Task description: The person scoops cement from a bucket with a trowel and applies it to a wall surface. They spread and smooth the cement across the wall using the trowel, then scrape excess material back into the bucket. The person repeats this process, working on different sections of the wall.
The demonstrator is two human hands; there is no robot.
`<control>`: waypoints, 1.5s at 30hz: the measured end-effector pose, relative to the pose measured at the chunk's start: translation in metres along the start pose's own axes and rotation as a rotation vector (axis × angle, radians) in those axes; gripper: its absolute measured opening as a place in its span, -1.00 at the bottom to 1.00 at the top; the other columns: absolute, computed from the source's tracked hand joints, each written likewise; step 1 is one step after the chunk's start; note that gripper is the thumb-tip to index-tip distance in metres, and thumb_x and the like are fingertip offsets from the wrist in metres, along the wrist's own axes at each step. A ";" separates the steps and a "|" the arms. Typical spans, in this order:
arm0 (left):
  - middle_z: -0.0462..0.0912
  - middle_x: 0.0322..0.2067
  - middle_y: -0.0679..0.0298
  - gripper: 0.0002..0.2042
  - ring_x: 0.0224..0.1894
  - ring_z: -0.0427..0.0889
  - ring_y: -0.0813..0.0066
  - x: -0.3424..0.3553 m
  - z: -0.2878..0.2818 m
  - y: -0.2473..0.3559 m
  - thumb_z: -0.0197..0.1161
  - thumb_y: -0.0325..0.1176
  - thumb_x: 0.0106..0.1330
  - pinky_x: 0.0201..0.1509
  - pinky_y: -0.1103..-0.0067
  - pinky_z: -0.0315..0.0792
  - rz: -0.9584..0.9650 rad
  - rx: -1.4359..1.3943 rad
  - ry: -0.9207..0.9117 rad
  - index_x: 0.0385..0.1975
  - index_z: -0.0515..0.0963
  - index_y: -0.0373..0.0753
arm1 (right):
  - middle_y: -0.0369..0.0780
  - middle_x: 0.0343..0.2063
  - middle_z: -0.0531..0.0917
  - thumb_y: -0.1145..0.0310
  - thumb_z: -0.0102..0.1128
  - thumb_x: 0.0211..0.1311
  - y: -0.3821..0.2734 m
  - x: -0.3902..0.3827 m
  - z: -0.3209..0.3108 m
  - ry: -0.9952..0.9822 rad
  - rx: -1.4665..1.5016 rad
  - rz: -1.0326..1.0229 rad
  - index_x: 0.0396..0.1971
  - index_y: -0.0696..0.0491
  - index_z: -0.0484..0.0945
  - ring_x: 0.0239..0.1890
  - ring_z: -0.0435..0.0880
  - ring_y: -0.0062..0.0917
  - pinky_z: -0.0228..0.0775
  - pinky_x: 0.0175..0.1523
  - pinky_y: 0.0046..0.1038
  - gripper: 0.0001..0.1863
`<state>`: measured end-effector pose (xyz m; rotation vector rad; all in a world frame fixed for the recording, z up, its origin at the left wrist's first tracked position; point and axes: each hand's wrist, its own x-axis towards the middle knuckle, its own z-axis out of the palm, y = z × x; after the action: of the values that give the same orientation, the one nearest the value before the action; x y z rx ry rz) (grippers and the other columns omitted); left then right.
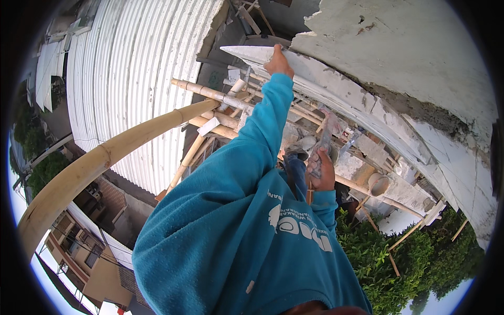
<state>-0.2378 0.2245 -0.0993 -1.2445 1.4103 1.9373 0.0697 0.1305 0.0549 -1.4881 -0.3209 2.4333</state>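
My left hand (279,64) reaches far forward and grips the end of a long white plastered ledge (336,86), its fingers closed at the edge. Closer to my body, my right hand (321,172) is closed round a cement-smeared trowel (326,132). The trowel's long, flat grey part points away from me, below the ledge. Wet-looking grey cement coats the fingers of this hand, and the trowel's handle is hidden in the grip. Both arms are in blue-green sleeves.
Bamboo scaffolding (226,100) runs below the ledge, and a thick bamboo pole (105,152) curves past my left side. Cement-stained boards and a round bucket (378,184) lie lower down. A white corrugated roof (136,79) is at left, leafy shrubs (399,247) at lower right.
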 end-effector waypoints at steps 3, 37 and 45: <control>0.49 0.05 -0.04 -0.19 -0.05 0.58 0.11 0.000 -0.010 -0.001 0.47 -0.14 -0.04 0.00 0.27 0.55 -0.040 -0.079 -0.109 0.15 0.25 -0.49 | -0.37 -0.53 0.44 0.19 0.14 0.38 -0.006 0.007 -0.014 0.036 -0.050 -0.027 -0.17 0.05 0.42 -0.57 0.45 -0.66 0.36 -0.54 -0.52 -0.75; 0.52 -0.05 0.13 -0.29 -0.15 0.53 0.23 -0.022 -0.038 0.014 0.42 -0.04 -0.01 -0.05 0.31 0.46 -0.089 -0.037 -0.163 0.05 0.43 -0.44 | -0.39 -0.55 0.42 0.23 0.20 0.34 -0.001 0.033 -0.020 0.076 0.091 -0.128 -0.20 0.05 0.44 -0.58 0.44 -0.68 0.35 -0.57 -0.55 -0.77; 0.59 -0.13 0.14 -0.40 -0.23 0.59 0.21 -0.027 -0.029 0.022 0.42 -0.04 -0.02 -0.12 0.25 0.50 -0.075 0.014 -0.219 -0.08 0.54 -0.39 | -0.43 -0.57 0.42 0.26 0.09 0.43 -0.004 0.050 -0.019 0.016 0.292 -0.171 -0.30 -0.03 0.40 -0.59 0.43 -0.72 0.38 -0.53 -0.59 -0.87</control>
<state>-0.2298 0.1938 -0.0671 -1.0279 1.2469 1.9421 0.0654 0.1522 0.0058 -1.2973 -0.0804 2.2211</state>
